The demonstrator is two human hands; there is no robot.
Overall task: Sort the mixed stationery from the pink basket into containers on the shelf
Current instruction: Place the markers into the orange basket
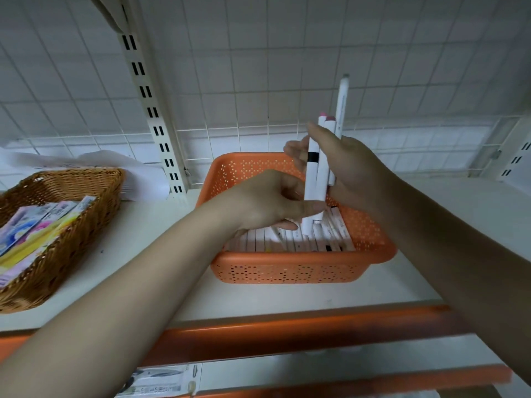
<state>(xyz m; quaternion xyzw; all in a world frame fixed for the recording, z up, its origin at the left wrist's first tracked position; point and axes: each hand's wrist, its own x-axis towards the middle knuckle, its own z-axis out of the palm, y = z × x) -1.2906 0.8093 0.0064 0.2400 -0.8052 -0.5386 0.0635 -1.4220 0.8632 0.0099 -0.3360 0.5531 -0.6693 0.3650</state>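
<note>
already a good share of the sorting appears done: a row of white markers (pixel 290 239) is laid flat, side by side, across the bottom of the orange basket (pixel 287 271) on the shelf (pixel 161 225), and flat coloured packets (pixel 37 225) are stacked in the wicker basket (pixel 57 254) to the left. the pink basket named in the task is not seen, so how much is left in it cannot be told.

a bunch of upright markers (pixel 316 168) is gripped by the right hand (pixel 353 173), fingers curled round it, with one longer white pen (pixel 342 107) standing well above the rest. the lower end of the bunch is pinched by the left hand (pixel 267 202), thumb pressed on the front marker just above the laid row. the step in hand is judged to be the setting down of these markers.

room is judged to be tight low down and open above. the orange basket's walls are raised on all sides, so the bunch is best tilted and lowered from above. a wire grid (pixel 258 81) is set close behind the basket, near the tall pen's tip, and a slotted post (pixel 155 122) stands to the left. bare shelf is seen between the two baskets and in front
</note>
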